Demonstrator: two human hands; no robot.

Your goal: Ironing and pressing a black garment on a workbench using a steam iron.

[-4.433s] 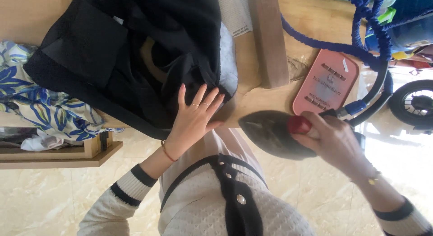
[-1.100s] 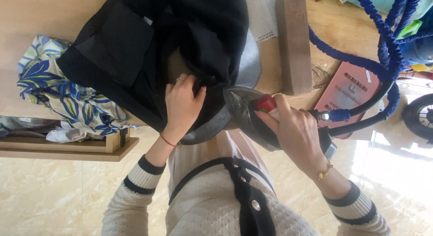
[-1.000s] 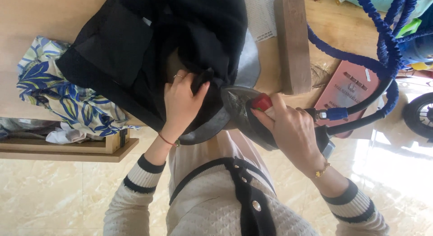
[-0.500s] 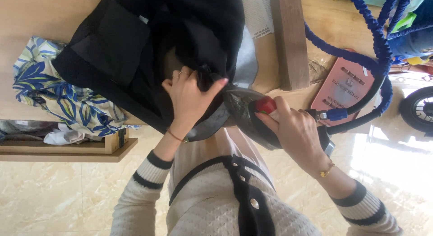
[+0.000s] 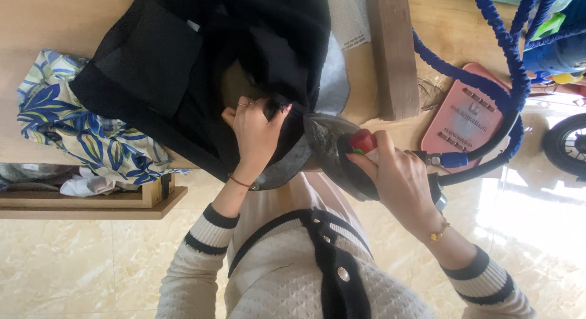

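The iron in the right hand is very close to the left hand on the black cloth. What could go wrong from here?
1. The iron, gripped by the right hand, has its tip just beside the left hand, which pinches the black garment; the fingers could get burned.
2. The blue cord loops loosely over the table edge and could snag or drag on the pink board.
3. The garment is bunched, so creases might be pressed in.
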